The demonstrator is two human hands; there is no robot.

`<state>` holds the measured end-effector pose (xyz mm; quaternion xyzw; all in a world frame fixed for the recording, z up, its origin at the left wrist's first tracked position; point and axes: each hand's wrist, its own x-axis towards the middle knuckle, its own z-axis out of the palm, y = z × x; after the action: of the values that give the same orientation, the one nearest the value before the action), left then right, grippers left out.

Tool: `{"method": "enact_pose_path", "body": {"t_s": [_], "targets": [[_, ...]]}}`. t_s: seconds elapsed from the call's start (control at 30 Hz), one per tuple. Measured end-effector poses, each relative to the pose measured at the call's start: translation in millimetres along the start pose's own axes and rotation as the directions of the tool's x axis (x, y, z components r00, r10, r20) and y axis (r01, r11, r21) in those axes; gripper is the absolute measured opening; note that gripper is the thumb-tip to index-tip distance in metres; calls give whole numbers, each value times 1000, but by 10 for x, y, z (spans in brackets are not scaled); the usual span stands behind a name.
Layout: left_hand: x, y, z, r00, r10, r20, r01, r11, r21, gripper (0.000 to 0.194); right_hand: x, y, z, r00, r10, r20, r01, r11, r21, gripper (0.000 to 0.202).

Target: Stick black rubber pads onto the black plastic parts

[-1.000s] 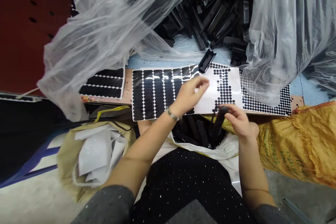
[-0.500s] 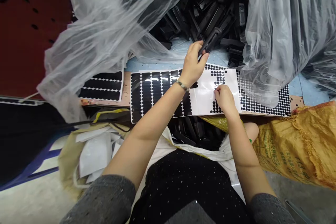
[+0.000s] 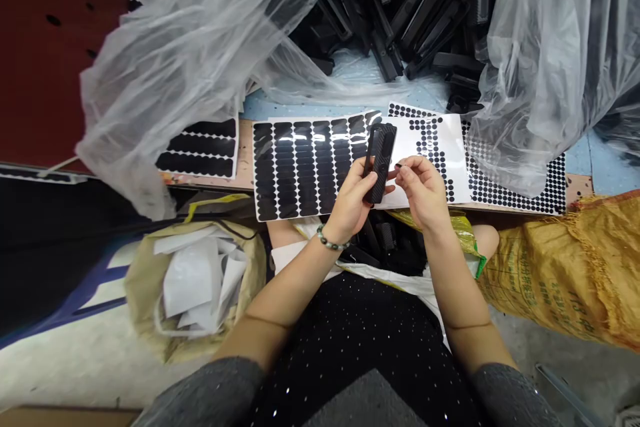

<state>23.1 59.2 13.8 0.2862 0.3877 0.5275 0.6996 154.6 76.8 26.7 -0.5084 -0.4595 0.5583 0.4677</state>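
Observation:
My left hand [image 3: 354,203], with a beaded bracelet at the wrist, is closed around a black plastic part [image 3: 381,163] with a ribbed surface, held upright over the sheets. Just to its right, my right hand [image 3: 424,192] pinches a small black dot [image 3: 399,165] between thumb and finger. Under the hands lies a white sheet of round black stickers [image 3: 456,150], with some dots gone from it. To the left is a sheet of long black stickers [image 3: 313,167]. A denser sheet of dots [image 3: 537,193] sits at the right.
Behind the sheets is a pile of black parts [image 3: 415,20], flanked by clear plastic film [image 3: 200,47]. A beige bag of white paper scraps [image 3: 193,283] stands at lower left, a yellow woven sack [image 3: 565,273] at right. More black parts lie in a bag at my lap.
My left hand has come back from the pile toward me with a black part. My right hand has lifted off the dot sheet with a small dot and moved beside the part.

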Motion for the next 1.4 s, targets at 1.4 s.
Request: {"method": "enact_pose_path", "body": {"t_s": [1.4], "targets": [[154, 430, -254, 989, -145, 31, 134, 965, 224, 33, 350, -172, -123, 945, -305, 117, 326, 889, -320, 31]]}}
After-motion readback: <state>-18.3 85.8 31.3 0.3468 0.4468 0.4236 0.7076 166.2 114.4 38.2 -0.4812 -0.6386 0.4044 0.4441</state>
